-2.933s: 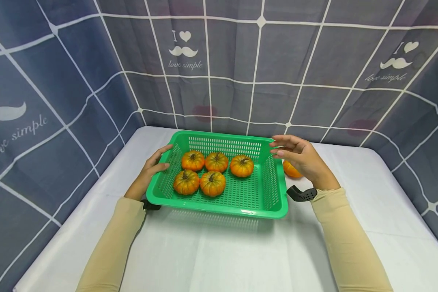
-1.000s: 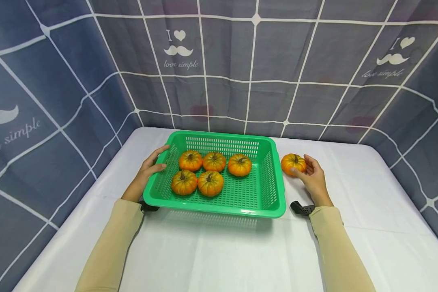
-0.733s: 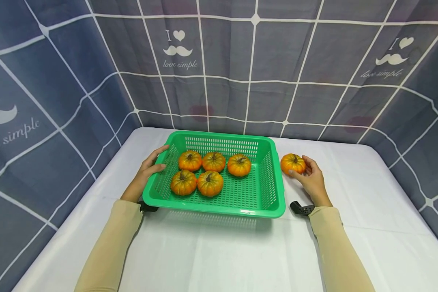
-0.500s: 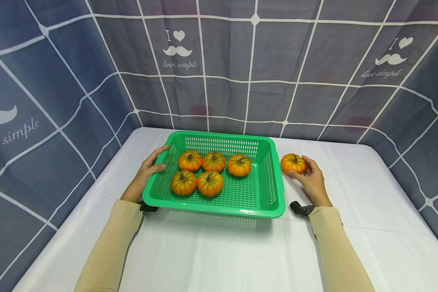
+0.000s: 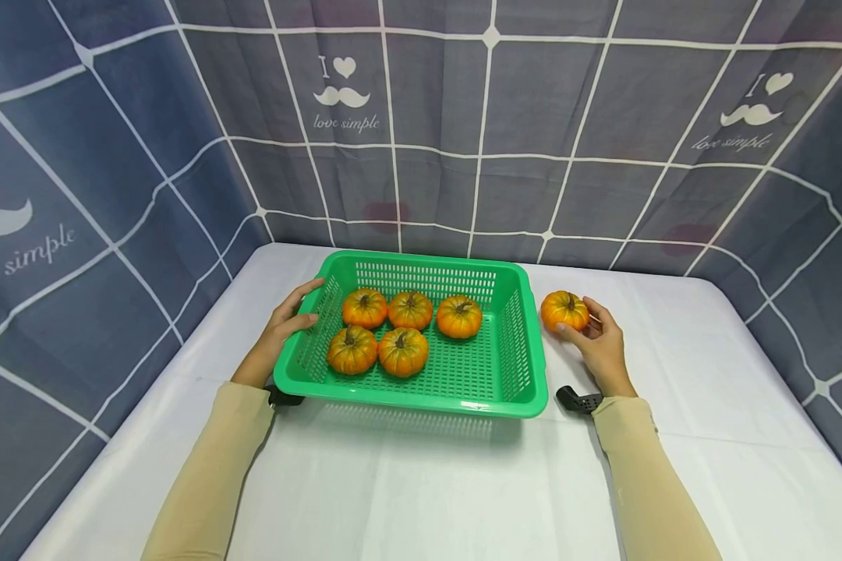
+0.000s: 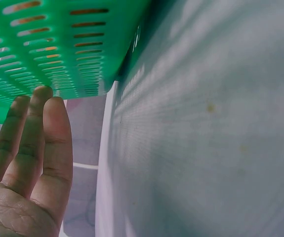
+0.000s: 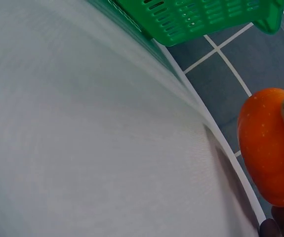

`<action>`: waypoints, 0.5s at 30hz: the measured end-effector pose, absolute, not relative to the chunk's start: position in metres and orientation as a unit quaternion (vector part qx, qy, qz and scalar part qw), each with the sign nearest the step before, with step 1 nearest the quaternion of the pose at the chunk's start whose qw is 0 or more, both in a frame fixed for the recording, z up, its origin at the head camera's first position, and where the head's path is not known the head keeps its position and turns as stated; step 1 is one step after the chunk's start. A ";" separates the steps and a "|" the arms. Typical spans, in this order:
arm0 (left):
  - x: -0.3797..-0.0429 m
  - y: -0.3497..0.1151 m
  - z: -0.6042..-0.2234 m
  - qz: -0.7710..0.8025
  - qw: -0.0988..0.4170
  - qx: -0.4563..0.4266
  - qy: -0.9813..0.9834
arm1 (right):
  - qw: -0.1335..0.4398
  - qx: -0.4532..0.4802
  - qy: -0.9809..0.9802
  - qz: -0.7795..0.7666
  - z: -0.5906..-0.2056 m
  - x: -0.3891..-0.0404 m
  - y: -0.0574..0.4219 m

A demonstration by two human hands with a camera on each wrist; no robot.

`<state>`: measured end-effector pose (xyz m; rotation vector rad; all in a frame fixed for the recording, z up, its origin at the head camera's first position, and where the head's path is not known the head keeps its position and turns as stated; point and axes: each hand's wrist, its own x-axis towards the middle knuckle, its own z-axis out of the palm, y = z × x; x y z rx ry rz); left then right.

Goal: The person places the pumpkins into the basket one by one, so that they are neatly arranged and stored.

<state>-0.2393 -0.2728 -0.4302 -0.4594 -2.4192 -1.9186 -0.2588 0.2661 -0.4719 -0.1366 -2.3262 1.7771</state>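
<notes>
Several small orange pumpkins [image 5: 403,352] sit in a green plastic basket [image 5: 421,400], grouped toward its left and middle. My left hand [image 5: 277,336] rests at the basket's left rim, the thumb over the edge; in the left wrist view its straight fingers [image 6: 33,143] reach the perforated outer wall. Right of the basket, my right hand [image 5: 603,348] holds another pumpkin [image 5: 564,309] between thumb and fingers. The right wrist view shows that pumpkin's smooth orange side [image 7: 265,148] with the thumb on it, slightly off the table; most of the hand is outside that view.
A white cloth covers the table [image 5: 421,491]. Dark grey-blue curtains [image 5: 435,187] with white grid lines stand behind and at both sides. The basket's right half shows its bare slotted floor. A black wrist device [image 5: 578,400] sits at the right wrist.
My right hand has gone from above the basket's right rim to the pumpkin beside it and taken hold. In the last half second that pumpkin has risen slightly. The left hand stays at the rim.
</notes>
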 end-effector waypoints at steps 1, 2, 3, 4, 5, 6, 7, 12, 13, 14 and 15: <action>-0.239 -0.273 -0.430 -0.613 0.009 -0.145 -0.777 | 0.110 -0.047 -0.787 0.605 -0.472 -0.259 0.266; -0.239 -0.273 -0.430 -0.613 0.006 -0.143 -0.777 | 0.116 -0.046 -0.783 0.609 -0.472 -0.259 0.266; -0.239 -0.273 -0.430 -0.611 0.005 -0.141 -0.779 | 0.121 -0.046 -0.779 0.613 -0.472 -0.259 0.265; -0.239 -0.273 -0.430 -0.610 0.003 -0.139 -0.780 | 0.127 -0.045 -0.774 0.618 -0.472 -0.259 0.265; -0.239 -0.273 -0.430 -0.610 0.003 -0.139 -0.780 | 0.134 -0.043 -0.769 0.624 -0.473 -0.260 0.264; -0.239 -0.274 -0.429 -0.609 0.003 -0.139 -0.781 | 0.141 -0.042 -0.764 0.628 -0.473 -0.259 0.263; -0.239 -0.274 -0.429 -0.609 0.002 -0.139 -0.781 | 0.151 -0.039 -0.758 0.633 -0.472 -0.259 0.262; -0.237 -0.274 -0.429 -0.612 -0.003 -0.134 -0.780 | 0.200 -0.029 -0.735 0.647 -0.467 -0.256 0.257; -0.237 -0.273 -0.429 -0.612 -0.004 -0.133 -0.780 | 0.211 -0.028 -0.729 0.650 -0.465 -0.256 0.256; -0.236 -0.273 -0.429 -0.612 -0.006 -0.130 -0.780 | 0.219 -0.027 -0.724 0.654 -0.463 -0.255 0.255; -0.236 -0.273 -0.428 -0.611 -0.007 -0.128 -0.781 | 0.227 -0.025 -0.717 0.659 -0.462 -0.255 0.254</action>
